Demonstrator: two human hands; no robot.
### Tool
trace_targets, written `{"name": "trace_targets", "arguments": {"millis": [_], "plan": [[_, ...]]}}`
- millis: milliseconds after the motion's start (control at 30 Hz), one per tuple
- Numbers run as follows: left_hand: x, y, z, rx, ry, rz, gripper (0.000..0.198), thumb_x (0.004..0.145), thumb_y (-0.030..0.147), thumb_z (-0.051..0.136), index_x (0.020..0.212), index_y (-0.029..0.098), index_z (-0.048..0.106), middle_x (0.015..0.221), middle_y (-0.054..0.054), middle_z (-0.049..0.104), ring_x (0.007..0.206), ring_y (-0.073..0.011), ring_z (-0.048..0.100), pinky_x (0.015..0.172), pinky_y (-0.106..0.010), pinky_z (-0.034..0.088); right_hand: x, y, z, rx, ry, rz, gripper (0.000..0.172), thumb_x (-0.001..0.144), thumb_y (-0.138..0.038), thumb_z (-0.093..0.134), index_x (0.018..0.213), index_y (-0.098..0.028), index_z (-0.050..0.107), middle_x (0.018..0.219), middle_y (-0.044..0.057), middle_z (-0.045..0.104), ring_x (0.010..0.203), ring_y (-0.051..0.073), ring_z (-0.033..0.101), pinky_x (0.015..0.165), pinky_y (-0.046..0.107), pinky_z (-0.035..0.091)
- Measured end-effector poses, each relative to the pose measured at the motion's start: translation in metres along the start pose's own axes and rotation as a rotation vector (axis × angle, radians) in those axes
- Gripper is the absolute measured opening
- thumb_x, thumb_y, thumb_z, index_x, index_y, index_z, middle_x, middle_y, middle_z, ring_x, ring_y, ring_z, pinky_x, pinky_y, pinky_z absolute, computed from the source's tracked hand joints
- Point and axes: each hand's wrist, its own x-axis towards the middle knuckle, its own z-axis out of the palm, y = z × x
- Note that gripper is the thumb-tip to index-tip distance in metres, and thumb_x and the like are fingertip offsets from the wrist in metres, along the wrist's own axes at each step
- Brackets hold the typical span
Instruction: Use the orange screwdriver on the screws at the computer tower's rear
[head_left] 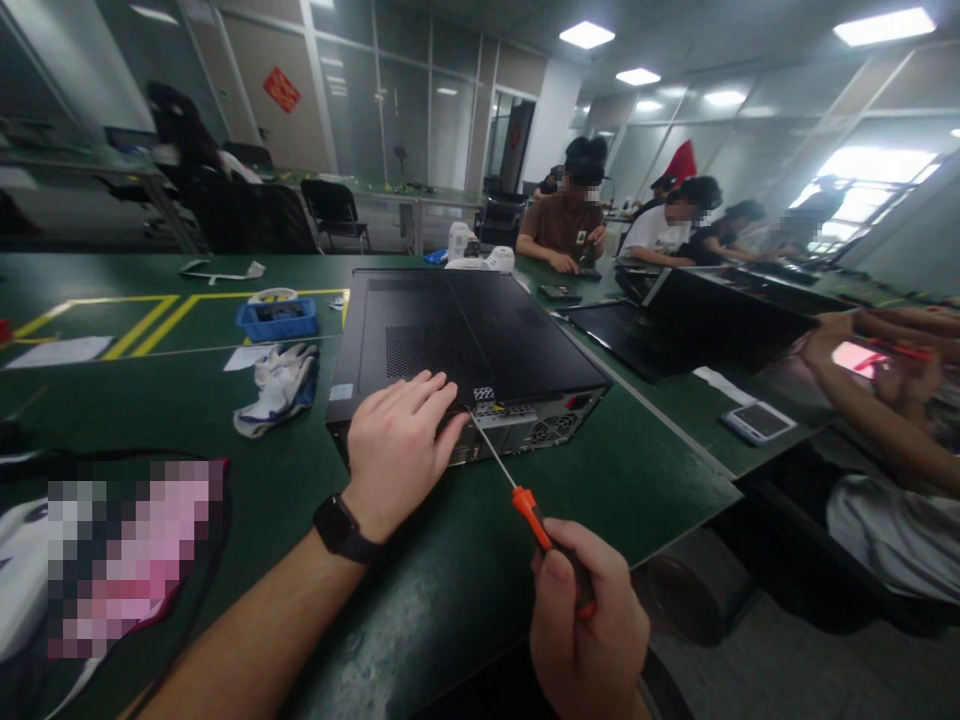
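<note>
A black desktop computer case (465, 335) lies flat on the green table (225, 460), its rear panel with ports and a fan grille facing me. My left hand (397, 445), a black watch on its wrist, rests flat with fingers spread on the case's near top edge. My right hand (589, 625) is closed round the orange handle of a screwdriver (517, 490). The thin shaft's tip touches the top edge of the rear panel, just right of my left fingers.
White gloves (277, 385) lie left of the case, a blue tray (276, 318) behind them. A phone (759, 420) sits at the right. Other people work further along the table, and a co-worker's arm (862, 400) reaches in from the right.
</note>
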Motion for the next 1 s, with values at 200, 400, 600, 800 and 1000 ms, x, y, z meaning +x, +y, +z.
{"name": "trace_targets", "arguments": {"millis": [200,400,600,800,1000], "plan": [[0.0006,0.0013,-0.0011,-0.002,-0.005,-0.009,0.025,0.101,0.032,0.066,0.121,0.020,0.076,0.130,-0.011,0.080,0.123,-0.0321,0.076,0.102,-0.052,0.059,-0.0011,0.0006,0.0036,0.089,0.049,-0.033,0.023,0.101,-0.023,0.057,0.123,-0.017,0.059,0.096,0.007,0.073,0.079,0.017,0.076,0.068,0.028,0.065],[0.0005,0.0010,-0.0006,-0.015,-0.005,-0.012,0.026,0.100,0.032,0.067,0.121,0.019,0.076,0.130,-0.012,0.080,0.123,-0.0320,0.076,0.102,-0.051,0.059,-0.0029,0.0040,0.0024,0.025,-0.002,0.019,0.021,0.104,-0.024,0.054,0.123,-0.017,0.062,0.090,0.003,0.074,0.063,0.011,0.071,0.056,0.021,0.057],[0.0003,0.0002,0.0009,-0.002,0.003,-0.006,0.025,0.100,0.032,0.068,0.119,0.019,0.076,0.130,-0.011,0.080,0.121,-0.0322,0.076,0.102,-0.051,0.059,0.0009,0.0014,0.0030,0.073,0.052,-0.032,0.020,0.099,-0.021,0.058,0.118,-0.016,0.059,0.095,0.005,0.072,0.082,0.015,0.076,0.073,0.025,0.064],[0.0001,0.0006,0.0012,0.002,0.013,0.004,0.025,0.101,0.033,0.067,0.119,0.018,0.076,0.129,-0.011,0.080,0.121,-0.0316,0.076,0.102,-0.050,0.059,0.0015,0.0013,-0.0001,-0.001,0.006,-0.017,0.020,0.104,-0.024,0.054,0.120,-0.017,0.062,0.093,0.005,0.075,0.074,0.015,0.076,0.069,0.024,0.064],[-0.0004,0.0000,0.0015,0.008,0.011,0.007,0.026,0.100,0.033,0.068,0.120,0.018,0.075,0.130,-0.011,0.080,0.122,-0.0317,0.076,0.102,-0.051,0.059,0.0013,0.0015,0.0022,0.039,0.032,-0.046,0.019,0.101,-0.021,0.056,0.119,-0.018,0.062,0.093,0.005,0.074,0.072,0.016,0.075,0.067,0.027,0.065]]}}
